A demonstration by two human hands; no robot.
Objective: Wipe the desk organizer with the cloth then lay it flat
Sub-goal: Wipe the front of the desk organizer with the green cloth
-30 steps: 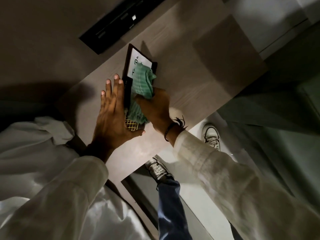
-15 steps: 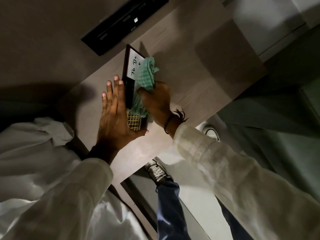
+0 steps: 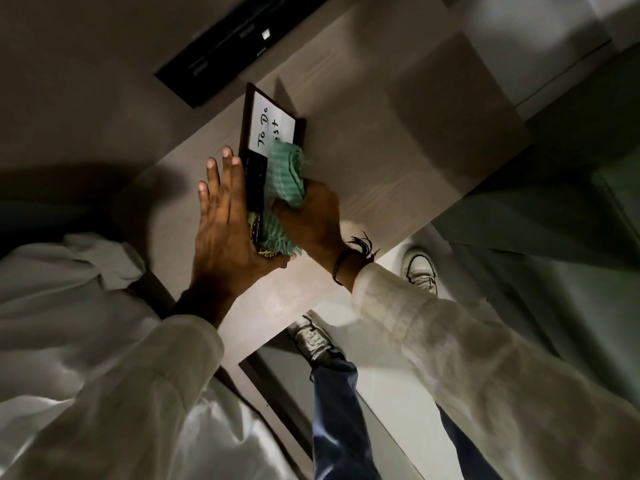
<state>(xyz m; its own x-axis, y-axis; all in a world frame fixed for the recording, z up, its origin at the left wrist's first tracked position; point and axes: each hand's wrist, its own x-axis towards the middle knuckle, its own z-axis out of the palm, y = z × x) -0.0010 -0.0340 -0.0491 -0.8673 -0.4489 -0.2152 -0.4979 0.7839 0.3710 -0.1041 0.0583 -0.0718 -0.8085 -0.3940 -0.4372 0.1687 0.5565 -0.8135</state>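
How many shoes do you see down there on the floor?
2. One pale shoe is on the floor just past the desk edge, below the right hand. The other shoe is nearer, at the end of a blue trouser leg.

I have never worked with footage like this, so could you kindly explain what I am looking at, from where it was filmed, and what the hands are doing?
There is no machine here: a person wears a camera on the head, so the single view looks down over both arms. On the wooden desk stands a dark desk organizer with a white card reading "To Do". The left hand lies flat against its side, fingers stretched out, steadying it. The right hand presses a bunched green cloth against its front, holding the cloth. A black slotted panel sits in the surface further back. Below the desk edge you see the person's shoes on the floor.
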